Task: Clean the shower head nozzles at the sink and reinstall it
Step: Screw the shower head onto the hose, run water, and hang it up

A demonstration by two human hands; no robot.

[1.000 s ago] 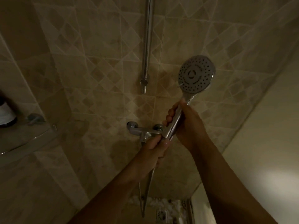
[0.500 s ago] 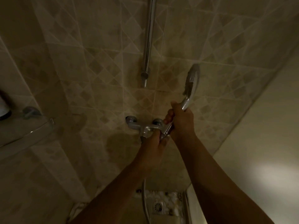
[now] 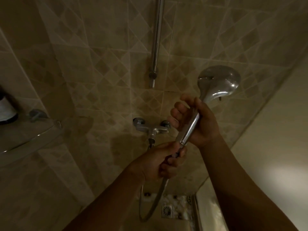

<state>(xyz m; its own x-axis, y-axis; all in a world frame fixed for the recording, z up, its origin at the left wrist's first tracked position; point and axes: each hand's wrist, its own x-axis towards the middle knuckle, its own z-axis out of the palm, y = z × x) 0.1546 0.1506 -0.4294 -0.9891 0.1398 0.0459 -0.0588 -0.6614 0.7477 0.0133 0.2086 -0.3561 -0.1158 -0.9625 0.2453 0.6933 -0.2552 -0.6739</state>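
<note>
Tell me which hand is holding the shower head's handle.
The right hand, wrapped round the shower head handle; the left hand is lower, gripping the hose beneath it.

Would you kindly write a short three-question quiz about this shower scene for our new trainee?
1. True or false: the shower head shows its nozzle face to the camera.
2. What does the left hand grip? A) the hose end just below the shower head; B) the wall rail; C) the mixer tap.
3. Fill in: the right hand holds the shower head by its ____.

Key: 1 false, its smooth back faces the camera; 2 A; 3 handle.
</note>
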